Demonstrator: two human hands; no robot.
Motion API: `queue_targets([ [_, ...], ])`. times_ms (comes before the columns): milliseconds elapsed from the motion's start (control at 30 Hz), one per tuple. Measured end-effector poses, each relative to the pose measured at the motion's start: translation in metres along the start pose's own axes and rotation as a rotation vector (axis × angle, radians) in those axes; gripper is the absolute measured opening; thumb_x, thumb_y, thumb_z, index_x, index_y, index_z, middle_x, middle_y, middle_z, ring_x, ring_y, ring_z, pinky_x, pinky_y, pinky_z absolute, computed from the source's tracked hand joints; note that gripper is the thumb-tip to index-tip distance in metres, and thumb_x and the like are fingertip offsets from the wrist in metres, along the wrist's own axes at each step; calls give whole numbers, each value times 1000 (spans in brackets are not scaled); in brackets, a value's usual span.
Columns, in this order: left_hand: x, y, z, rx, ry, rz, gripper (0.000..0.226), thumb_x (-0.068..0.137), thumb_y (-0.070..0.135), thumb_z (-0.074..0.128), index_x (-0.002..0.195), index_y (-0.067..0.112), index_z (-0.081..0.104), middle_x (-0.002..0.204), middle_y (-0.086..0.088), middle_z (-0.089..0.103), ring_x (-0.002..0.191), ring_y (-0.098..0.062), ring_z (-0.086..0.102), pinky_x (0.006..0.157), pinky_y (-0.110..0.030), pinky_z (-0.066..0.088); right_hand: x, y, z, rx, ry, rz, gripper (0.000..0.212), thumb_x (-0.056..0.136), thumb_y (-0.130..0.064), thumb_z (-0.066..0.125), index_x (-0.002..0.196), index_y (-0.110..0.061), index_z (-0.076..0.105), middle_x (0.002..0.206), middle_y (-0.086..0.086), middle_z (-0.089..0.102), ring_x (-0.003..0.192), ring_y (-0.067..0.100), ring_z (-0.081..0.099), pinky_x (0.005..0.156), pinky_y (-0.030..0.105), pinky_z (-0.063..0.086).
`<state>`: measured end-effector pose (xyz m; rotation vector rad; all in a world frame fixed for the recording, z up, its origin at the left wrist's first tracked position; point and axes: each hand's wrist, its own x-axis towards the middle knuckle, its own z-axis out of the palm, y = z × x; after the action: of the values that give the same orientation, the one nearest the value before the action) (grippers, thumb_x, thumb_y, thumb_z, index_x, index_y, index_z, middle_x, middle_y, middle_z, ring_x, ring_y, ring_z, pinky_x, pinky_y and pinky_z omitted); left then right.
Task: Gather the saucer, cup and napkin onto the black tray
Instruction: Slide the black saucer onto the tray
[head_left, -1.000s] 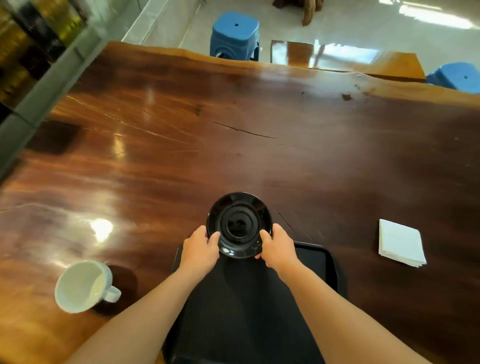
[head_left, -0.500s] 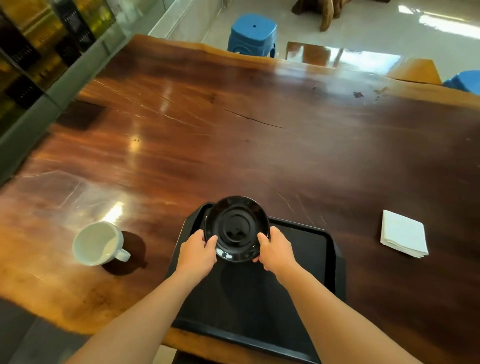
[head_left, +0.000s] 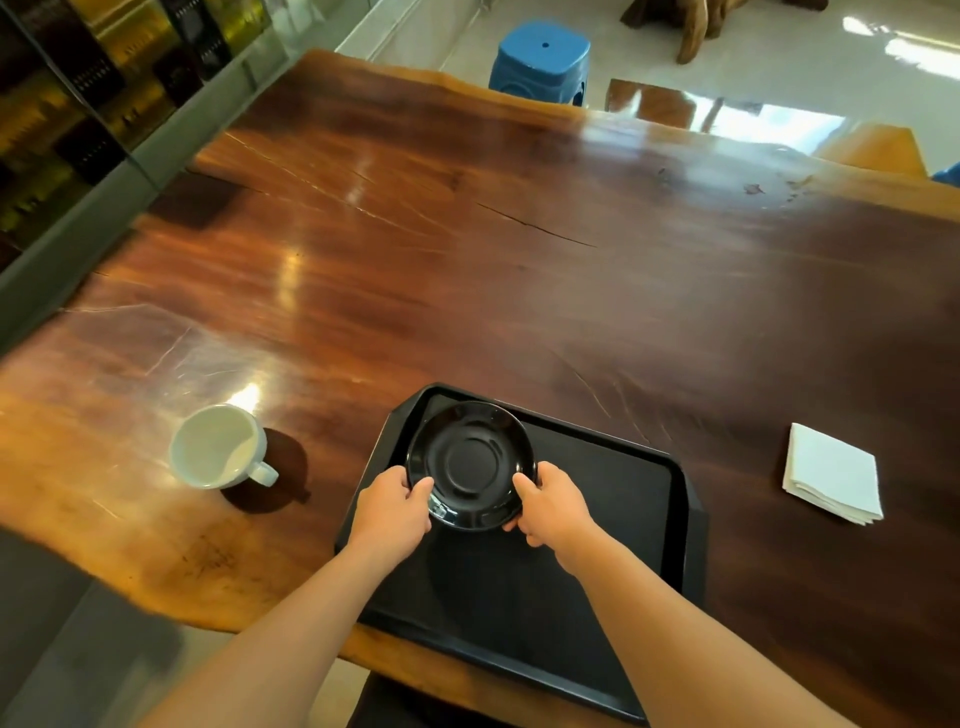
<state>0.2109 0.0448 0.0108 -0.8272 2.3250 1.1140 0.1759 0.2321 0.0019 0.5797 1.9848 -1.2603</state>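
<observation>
A glossy black saucer (head_left: 470, 462) is over the far left part of the black tray (head_left: 613, 525); I cannot tell if it rests on the tray. My left hand (head_left: 392, 512) grips its left rim and my right hand (head_left: 553, 506) grips its right rim. A white cup (head_left: 215, 447) with its handle toward the tray stands on the wooden table, left of the tray. A folded white napkin (head_left: 831, 480) lies on the table to the right of the tray.
The dark wooden table (head_left: 519, 270) stretches far ahead, with a crack near its middle. Its near edge runs under the tray's front. A blue stool (head_left: 540, 60) stands beyond the far edge, and a glass wall runs along the left.
Both hands have drawn the saucer back from the bare table beyond the tray to over the tray's far left part. The camera has pulled back, and more of the tray shows.
</observation>
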Motion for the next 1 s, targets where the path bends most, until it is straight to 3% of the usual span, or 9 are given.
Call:
queue_targets([
  [100,5,-3,-2,10,-3,-14,35,102,29,55,75,10,45,66,-9,71,60,-18,65,55,-30,44,1,0,4,8,-20,7,20,107,-23,43,89,-15,48,83,18,68,28,-1,47,37,21,36],
  [333,16,-12,4,7,-11,-51,35,101,30,57,74,11,47,64,-7,71,68,-24,72,55,-29,46,9,4,7,14,-41,36,16,107,-25,44,96,-16,53,73,11,69,34,3,47,39,19,38],
  [600,30,-10,5,16,-14,-49,40,100,26,58,70,13,37,55,-5,62,51,-16,65,54,-30,47,16,6,9,27,-41,76,21,107,-26,44,102,-8,54,76,15,72,50,15,48,44,25,41],
  [767,35,-11,8,16,-13,-60,38,101,24,58,73,11,37,58,-10,58,44,-14,60,39,-17,42,21,7,11,40,-59,96,21,107,-27,45,90,-14,50,75,14,72,50,15,49,45,26,40],
  [867,38,-11,9,30,-21,-60,36,102,24,56,75,11,37,59,-13,61,35,-8,54,43,-23,45,25,8,10,35,-61,101,19,107,-27,45,96,-13,53,75,12,72,50,13,51,45,24,41],
  [1000,40,-6,7,27,-30,-46,33,103,24,55,77,10,39,71,-24,72,28,-5,51,32,-13,39,29,5,10,50,-67,102,20,107,-27,45,92,-14,51,73,10,72,48,14,51,44,24,39],
])
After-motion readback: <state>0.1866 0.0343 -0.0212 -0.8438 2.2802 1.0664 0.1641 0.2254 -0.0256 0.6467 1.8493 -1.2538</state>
